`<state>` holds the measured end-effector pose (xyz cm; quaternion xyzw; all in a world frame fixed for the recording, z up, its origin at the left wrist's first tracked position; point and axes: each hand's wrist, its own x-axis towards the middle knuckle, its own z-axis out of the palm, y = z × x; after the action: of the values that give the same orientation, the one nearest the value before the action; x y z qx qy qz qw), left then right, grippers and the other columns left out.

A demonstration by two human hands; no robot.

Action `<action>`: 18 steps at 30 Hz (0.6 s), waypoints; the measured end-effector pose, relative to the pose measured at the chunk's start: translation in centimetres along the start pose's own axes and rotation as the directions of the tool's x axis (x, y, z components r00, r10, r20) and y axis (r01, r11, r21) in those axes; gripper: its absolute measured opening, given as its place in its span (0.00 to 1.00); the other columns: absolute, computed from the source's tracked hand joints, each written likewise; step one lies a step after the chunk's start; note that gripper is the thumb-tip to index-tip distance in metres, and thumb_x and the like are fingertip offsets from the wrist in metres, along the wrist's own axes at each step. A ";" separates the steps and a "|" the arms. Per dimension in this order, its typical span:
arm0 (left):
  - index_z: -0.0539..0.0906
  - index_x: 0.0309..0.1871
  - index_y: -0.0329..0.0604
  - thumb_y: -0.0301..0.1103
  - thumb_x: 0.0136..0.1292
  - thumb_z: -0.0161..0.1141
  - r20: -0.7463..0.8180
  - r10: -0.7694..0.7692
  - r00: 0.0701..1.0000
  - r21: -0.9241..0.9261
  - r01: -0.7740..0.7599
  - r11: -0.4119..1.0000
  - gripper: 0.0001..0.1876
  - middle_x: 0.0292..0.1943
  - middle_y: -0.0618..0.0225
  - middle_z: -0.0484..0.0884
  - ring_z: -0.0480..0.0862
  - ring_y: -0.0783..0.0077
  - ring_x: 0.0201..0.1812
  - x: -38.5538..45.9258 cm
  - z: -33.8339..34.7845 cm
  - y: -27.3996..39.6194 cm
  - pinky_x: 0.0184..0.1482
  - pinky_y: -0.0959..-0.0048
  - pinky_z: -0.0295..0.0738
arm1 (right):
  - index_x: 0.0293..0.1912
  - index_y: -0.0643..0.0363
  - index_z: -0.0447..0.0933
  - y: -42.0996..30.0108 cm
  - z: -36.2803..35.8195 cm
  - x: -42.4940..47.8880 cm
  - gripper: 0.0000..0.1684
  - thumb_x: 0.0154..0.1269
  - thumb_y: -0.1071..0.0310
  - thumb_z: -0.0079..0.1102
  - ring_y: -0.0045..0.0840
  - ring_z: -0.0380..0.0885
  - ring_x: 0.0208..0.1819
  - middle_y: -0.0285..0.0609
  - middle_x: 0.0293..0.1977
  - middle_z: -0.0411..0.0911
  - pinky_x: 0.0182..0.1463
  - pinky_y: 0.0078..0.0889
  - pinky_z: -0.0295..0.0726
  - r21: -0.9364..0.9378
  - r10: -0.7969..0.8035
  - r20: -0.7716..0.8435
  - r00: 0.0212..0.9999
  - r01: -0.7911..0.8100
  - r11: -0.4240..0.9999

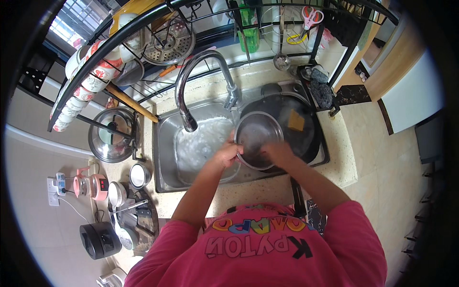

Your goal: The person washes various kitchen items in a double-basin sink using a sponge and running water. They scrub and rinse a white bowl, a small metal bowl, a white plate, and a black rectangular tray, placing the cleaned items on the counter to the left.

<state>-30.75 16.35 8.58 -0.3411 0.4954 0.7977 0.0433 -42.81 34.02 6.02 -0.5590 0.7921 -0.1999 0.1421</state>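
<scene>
My left hand [227,152] grips the near-left rim of a round stainless steel pot [258,125], thumb over the edge. Blurred by motion, my right hand [279,154] reaches over the pot's right rim with its fingertips inside; whether they hold anything cannot be made out. The pot is tilted above the left edge of a large black wok [304,143], which sits over the right side of the steel sink [159,158]. A yellow-brown sponge [296,121] lies in the wok. Foamy water [200,143] stands in the left basin.
A chrome faucet [206,53] arches over the left basin. A black dish rack [86,68] with stacked bowls spans the back and left. A glass pot lid [98,143], a small metal bowl [140,175] and a pink kettle [98,186] stand to the left.
</scene>
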 end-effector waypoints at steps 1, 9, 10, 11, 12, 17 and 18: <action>0.63 0.62 0.47 0.14 0.44 0.50 0.025 0.009 1.000 0.024 -0.009 1.000 0.36 0.44 0.57 0.76 0.81 0.58 0.37 -0.5 0.6 0.5 0.35 0.60 0.81 | 0.36 0.56 0.73 0.6 -0.7 -0.1 0.10 0.51 0.67 0.57 0.37 0.76 0.39 0.43 0.34 0.76 0.38 0.38 0.75 -0.134 -0.018 -0.096 0.995 0.005 0.991; 0.71 0.48 0.39 0.18 0.47 0.53 0.054 -0.189 0.981 0.140 0.180 0.974 0.21 0.34 0.66 0.76 0.79 0.71 0.31 -2.1 2.4 3.7 0.24 0.72 0.74 | 0.48 0.57 0.73 -3.5 -7.1 3.6 0.19 0.54 0.67 0.51 0.32 0.72 0.50 0.39 0.48 0.73 0.48 0.33 0.74 -0.273 -0.641 -0.250 0.726 0.582 0.766; 0.73 0.45 0.40 0.18 0.48 0.53 0.072 -0.202 0.977 0.160 0.189 0.969 0.18 0.32 0.68 0.76 0.78 0.73 0.29 -1.7 2.2 3.6 0.22 0.74 0.71 | 0.49 0.58 0.72 -4.1 -6.8 4.1 0.20 0.55 0.67 0.51 0.32 0.72 0.50 0.39 0.48 0.73 0.49 0.34 0.73 -0.303 -0.681 -0.254 0.687 0.612 0.731; 0.74 0.42 0.41 0.19 0.48 0.53 0.086 -0.169 0.982 0.171 0.153 0.973 0.15 0.31 0.69 0.76 0.77 0.74 0.28 -1.4 1.7 3.1 0.22 0.75 0.69 | 0.50 0.58 0.71 -4.4 -6.5 4.7 0.21 0.55 0.67 0.50 0.32 0.72 0.49 0.39 0.48 0.73 0.49 0.35 0.73 -0.334 -0.719 -0.257 0.646 0.639 0.693; 0.74 0.40 0.42 0.20 0.48 0.53 0.104 -0.134 0.986 0.179 0.114 0.977 0.13 0.30 0.70 0.75 0.76 0.75 0.27 -1.1 1.1 2.5 0.21 0.75 0.67 | 0.51 0.58 0.71 -4.2 -6.4 5.2 0.22 0.55 0.66 0.50 0.32 0.72 0.49 0.40 0.48 0.73 0.50 0.36 0.72 -0.366 -0.756 -0.253 0.603 0.664 0.652; 0.71 0.53 0.42 0.18 0.49 0.50 0.046 -0.078 0.996 0.208 0.067 0.976 0.24 0.31 0.71 0.74 0.74 0.77 0.28 -2.1 1.8 3.0 0.23 0.80 0.66 | 0.51 0.59 0.69 -1.4 -6.6 6.9 0.22 0.56 0.65 0.52 0.36 0.73 0.47 0.44 0.45 0.73 0.48 0.39 0.72 -0.266 -0.553 -0.212 0.806 0.497 0.826; 0.66 0.59 0.50 0.18 0.49 0.49 0.019 -0.050 0.999 0.174 0.046 0.984 0.30 0.33 0.70 0.74 0.74 0.76 0.27 -1.9 1.5 2.7 0.24 0.76 0.69 | 0.50 0.60 0.69 -0.6 -6.0 7.1 0.20 0.56 0.65 0.53 0.36 0.72 0.48 0.45 0.44 0.73 0.49 0.38 0.72 -0.200 -0.400 -0.272 0.875 0.355 0.913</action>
<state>-31.20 16.70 12.18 -0.3388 0.5541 0.7541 0.0979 -47.39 28.08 11.60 -0.6736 0.6923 -0.2506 -0.0656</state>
